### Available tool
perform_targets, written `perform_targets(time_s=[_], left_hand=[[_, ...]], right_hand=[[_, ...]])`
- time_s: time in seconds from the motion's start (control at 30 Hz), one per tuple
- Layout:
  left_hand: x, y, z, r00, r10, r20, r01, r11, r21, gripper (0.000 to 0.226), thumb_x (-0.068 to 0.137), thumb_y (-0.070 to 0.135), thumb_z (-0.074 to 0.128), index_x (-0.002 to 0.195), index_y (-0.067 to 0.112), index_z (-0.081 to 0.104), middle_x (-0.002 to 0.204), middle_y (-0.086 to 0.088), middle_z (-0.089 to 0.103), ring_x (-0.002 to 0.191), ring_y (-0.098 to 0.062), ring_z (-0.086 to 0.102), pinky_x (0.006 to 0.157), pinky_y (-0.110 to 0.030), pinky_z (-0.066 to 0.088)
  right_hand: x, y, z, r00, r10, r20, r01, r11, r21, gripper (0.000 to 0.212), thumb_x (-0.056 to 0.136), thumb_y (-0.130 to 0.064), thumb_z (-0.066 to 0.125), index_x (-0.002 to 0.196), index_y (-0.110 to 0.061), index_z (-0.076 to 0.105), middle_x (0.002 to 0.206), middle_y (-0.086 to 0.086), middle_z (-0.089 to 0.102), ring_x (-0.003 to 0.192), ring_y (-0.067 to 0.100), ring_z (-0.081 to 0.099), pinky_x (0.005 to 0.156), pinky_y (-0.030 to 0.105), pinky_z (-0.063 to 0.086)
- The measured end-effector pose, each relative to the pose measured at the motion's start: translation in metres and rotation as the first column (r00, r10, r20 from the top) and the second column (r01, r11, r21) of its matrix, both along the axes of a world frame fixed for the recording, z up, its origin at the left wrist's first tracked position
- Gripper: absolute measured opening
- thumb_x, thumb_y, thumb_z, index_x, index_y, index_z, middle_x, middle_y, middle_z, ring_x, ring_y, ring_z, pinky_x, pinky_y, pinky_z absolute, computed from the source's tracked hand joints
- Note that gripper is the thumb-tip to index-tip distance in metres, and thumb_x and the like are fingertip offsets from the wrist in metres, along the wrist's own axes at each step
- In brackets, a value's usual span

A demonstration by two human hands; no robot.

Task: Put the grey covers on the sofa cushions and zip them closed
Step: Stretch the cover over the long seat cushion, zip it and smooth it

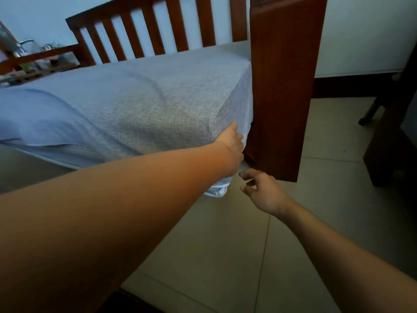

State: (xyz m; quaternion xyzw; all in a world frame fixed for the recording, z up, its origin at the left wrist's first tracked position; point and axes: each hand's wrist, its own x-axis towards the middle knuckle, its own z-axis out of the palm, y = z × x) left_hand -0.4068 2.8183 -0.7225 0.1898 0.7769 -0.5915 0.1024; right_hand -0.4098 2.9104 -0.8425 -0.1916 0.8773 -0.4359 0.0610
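A large sofa cushion in a grey woven cover [144,105] lies on the wooden sofa, its right front corner next to the sofa's side panel. My left hand [232,143] holds that corner, thumb up on the front face and fingers hidden round the corner's underside. A bit of loose white and grey fabric [217,189] hangs below the corner. My right hand [261,190] hovers just under and to the right of the corner, fingers loosely curled, holding nothing. No zip shows.
The sofa has a slatted wooden back [158,30] and a tall wooden side panel [284,86] tight against the cushion. A cluttered side table [29,62] is at far left. Dark furniture [392,123] stands at right on the tiled floor [225,256].
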Motion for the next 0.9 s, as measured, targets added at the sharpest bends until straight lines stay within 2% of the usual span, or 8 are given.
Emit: perform_targets(time_s=[0.17, 0.27, 0.37, 0.43, 0.53, 0.63, 0.77, 0.9], left_hand=[[0.009, -0.005, 0.01, 0.998, -0.015, -0.062, 0.015, 1.0, -0.002, 0.058, 0.096, 0.052, 0.031, 0.145, 0.021, 0.029, 0.149, -0.009, 0.028, 0.138, -0.031, 0.019, 0.113, -0.052, 0.008], [0.012, -0.006, 0.025, 0.991, 0.001, -0.137, 0.011, 0.996, 0.089, 0.064, 0.093, 0.056, 0.036, 0.144, 0.019, 0.028, 0.149, -0.012, 0.026, 0.138, -0.033, 0.015, 0.111, -0.055, 0.006], [0.009, -0.003, 0.046, 0.979, 0.126, -0.158, -0.088, 0.97, 0.228, 0.082, 0.083, 0.063, 0.05, 0.146, 0.019, 0.023, 0.152, -0.013, 0.014, 0.141, -0.036, 0.0, 0.108, -0.06, 0.009], [-0.003, -0.006, 0.066, 0.964, 0.251, -0.089, -0.196, 0.896, 0.399, 0.106, 0.068, 0.064, 0.068, 0.148, 0.02, 0.016, 0.154, -0.012, 0.0, 0.141, -0.037, -0.012, 0.106, -0.06, 0.017], [-0.021, -0.028, 0.104, 0.936, 0.327, 0.127, -0.324, 0.666, 0.672, 0.133, 0.051, 0.059, 0.081, 0.15, 0.021, 0.001, 0.154, -0.01, -0.017, 0.139, -0.038, -0.018, 0.11, -0.059, 0.021], [-0.021, -0.065, 0.126, 0.901, 0.322, 0.291, -0.428, 0.549, 0.718, 0.146, 0.044, 0.059, 0.084, 0.148, 0.016, -0.009, 0.155, -0.011, -0.006, 0.143, -0.033, -0.001, 0.114, -0.051, 0.019], [0.003, -0.11, 0.119, 0.873, 0.413, 0.259, -0.45, 0.478, 0.754, 0.121, 0.067, 0.042, 0.078, 0.148, 0.012, -0.006, 0.155, -0.009, -0.006, 0.143, -0.026, 0.0, 0.109, -0.046, 0.024], [0.022, -0.132, 0.119, 0.812, 0.484, 0.327, -0.507, 0.307, 0.805, 0.087, 0.086, 0.021, 0.057, 0.149, 0.026, -0.004, 0.157, -0.001, -0.013, 0.144, -0.021, -0.001, 0.107, -0.047, 0.028]], right_hand=[[0.005, 0.005, 0.026, 0.996, -0.054, -0.074, 0.055, 0.998, 0.009, 0.041, 0.091, -0.02, 0.058, 0.131, -0.015, 0.049, 0.131, 0.005, 0.053, 0.114, 0.017, 0.053, 0.089, 0.023, 0.038], [0.007, 0.014, 0.049, 0.995, -0.034, -0.096, 0.04, 0.997, 0.059, 0.045, 0.089, -0.02, 0.061, 0.132, -0.015, 0.048, 0.132, 0.006, 0.052, 0.116, 0.019, 0.053, 0.096, 0.028, 0.041], [0.005, 0.016, 0.075, 0.988, 0.012, -0.152, 0.006, 0.994, 0.112, 0.052, 0.087, -0.02, 0.064, 0.135, -0.017, 0.044, 0.133, 0.006, 0.05, 0.119, 0.02, 0.05, 0.1, 0.032, 0.041], [-0.002, 0.014, 0.092, 0.981, 0.024, -0.192, -0.003, 0.994, 0.109, 0.066, 0.084, -0.022, 0.067, 0.141, -0.021, 0.033, 0.138, 0.004, 0.044, 0.124, 0.019, 0.045, 0.103, 0.034, 0.04], [-0.011, 0.011, 0.121, 0.97, 0.004, -0.244, 0.013, 0.998, 0.066, 0.088, 0.077, -0.023, 0.074, 0.147, -0.027, 0.02, 0.147, 0.001, 0.028, 0.131, 0.02, 0.038, 0.106, 0.035, 0.037], [-0.012, 0.007, 0.149, 0.965, 0.071, -0.254, -0.034, 0.989, 0.145, 0.101, 0.071, -0.032, 0.079, 0.148, -0.032, 0.014, 0.153, -0.005, 0.013, 0.139, 0.02, 0.022, 0.11, 0.035, 0.028], [-0.006, -0.012, 0.183, 0.929, 0.269, -0.254, -0.146, 0.898, 0.416, 0.106, 0.069, -0.048, 0.075, 0.149, -0.031, 0.007, 0.158, -0.007, -0.004, 0.144, 0.019, -0.001, 0.116, 0.039, 0.012], [-0.006, -0.042, 0.205, 0.919, 0.371, -0.131, -0.228, 0.774, 0.59, 0.08, 0.089, -0.043, 0.054, 0.15, -0.026, 0.005, 0.158, -0.005, -0.005, 0.145, 0.018, -0.005, 0.117, 0.038, 0.006]])
